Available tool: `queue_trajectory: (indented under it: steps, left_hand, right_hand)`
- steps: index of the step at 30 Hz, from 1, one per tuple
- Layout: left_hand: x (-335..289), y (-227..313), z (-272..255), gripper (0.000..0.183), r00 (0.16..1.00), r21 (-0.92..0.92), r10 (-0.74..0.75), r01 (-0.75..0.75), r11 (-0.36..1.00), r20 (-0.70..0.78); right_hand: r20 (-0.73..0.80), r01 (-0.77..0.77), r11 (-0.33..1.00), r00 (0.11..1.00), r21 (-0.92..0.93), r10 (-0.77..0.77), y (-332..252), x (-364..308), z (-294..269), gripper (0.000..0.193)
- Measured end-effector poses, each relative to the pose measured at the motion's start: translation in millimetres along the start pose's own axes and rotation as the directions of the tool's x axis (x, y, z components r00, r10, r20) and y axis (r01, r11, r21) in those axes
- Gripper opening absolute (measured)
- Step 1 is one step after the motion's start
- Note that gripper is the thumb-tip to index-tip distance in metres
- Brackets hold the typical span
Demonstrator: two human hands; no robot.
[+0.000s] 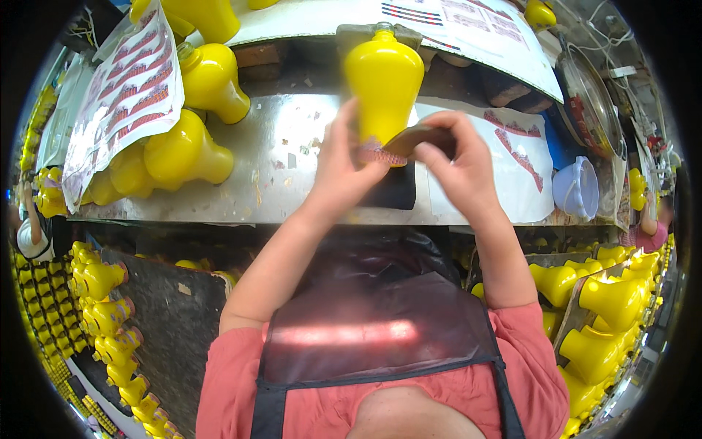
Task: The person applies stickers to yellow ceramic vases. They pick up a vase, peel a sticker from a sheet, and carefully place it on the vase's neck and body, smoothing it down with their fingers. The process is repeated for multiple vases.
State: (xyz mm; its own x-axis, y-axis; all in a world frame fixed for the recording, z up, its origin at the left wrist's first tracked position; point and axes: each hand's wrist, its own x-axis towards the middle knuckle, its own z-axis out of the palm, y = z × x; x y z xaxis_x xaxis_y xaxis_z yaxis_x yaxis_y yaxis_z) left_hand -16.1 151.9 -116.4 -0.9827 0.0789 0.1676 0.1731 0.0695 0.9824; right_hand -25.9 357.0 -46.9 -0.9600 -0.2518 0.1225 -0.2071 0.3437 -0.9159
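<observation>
Directly in front of me is a glossy yellow vase (384, 80), its small neck pointing away and its narrower foot toward me. My left hand (345, 157) grips the foot from the left side, with the thumb near a purple and pink patterned decal strip (376, 154) that goes round it. A flat brown scraper (420, 139) is pinched between the thumb and fingers of my right hand (461, 157). Its edge presses against or sits right over the decal strip; slight blur hides the exact contact.
Several yellow vases (186, 150) lie at the left under a decal sheet (139, 91). Another decal sheet (504, 157) is at the right, beside a pale blue bucket (575, 188). Boards holding more vases (614, 293) flank me below the metal table (270, 146). Other people are at both far edges.
</observation>
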Motion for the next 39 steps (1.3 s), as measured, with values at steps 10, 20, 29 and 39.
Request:
queue_trajectory:
  steps: [10, 20, 29, 39]
  left_hand:
    - [-4.0, -2.0, 2.7, 0.092, 0.999, -0.019, 0.005, -0.006, 1.0, -0.042]
    - [-4.6, -0.6, 3.4, 0.093, 0.999, 0.055, -0.014, 0.017, 0.998, -0.048]
    - [-4.0, -9.5, 4.8, 0.092, 0.998, 0.067, 0.015, -0.011, 0.998, -0.053]
    - [-6.1, 1.5, 3.2, 0.089, 0.94, 0.529, 0.34, -0.286, 0.799, -0.005]
  right_hand:
    - [0.251, 0.512, 0.684, 0.857, -0.52, -0.45, -25.2, 7.5, 9.0, 0.032]
    - [-0.055, 0.305, 0.713, 0.9, -0.631, -0.433, -2.0, -1.0, 4.2, 0.036]
    - [-0.085, 0.269, 0.736, 0.911, -0.621, -0.404, 6.9, -11.9, 7.2, 0.037]
    - [-0.159, 0.099, 0.931, 0.974, -0.352, -0.164, -5.9, -17.4, 9.2, 0.032]
